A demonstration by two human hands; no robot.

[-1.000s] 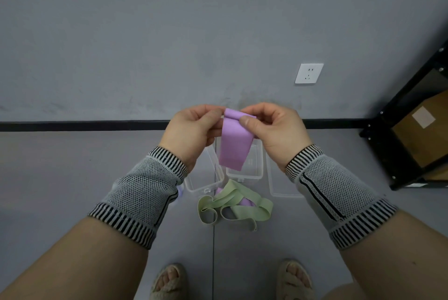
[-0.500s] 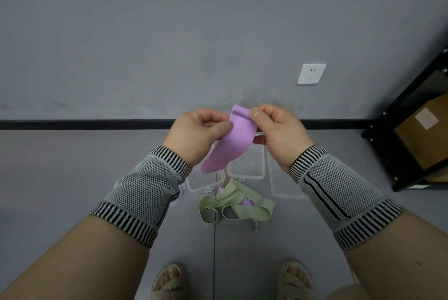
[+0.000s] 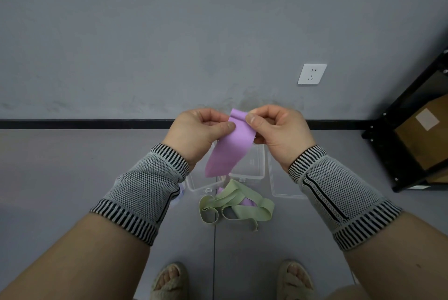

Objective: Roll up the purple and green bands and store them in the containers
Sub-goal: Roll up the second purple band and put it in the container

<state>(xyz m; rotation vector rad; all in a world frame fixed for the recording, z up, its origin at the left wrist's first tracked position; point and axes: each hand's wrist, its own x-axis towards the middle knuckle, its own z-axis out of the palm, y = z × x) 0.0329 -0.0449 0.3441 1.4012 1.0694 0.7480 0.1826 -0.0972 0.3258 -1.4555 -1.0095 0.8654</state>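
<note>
Both hands hold the purple band (image 3: 226, 152) up at chest height: the left hand (image 3: 197, 133) and right hand (image 3: 276, 130) pinch its top edge with their fingers, the rest hanging loose, so rolling looks barely begun. The green bands (image 3: 238, 205) lie unrolled on the floor (image 3: 72, 178) just before the clear containers (image 3: 252, 166), which appear empty. Nearly everything seems left.
</note>
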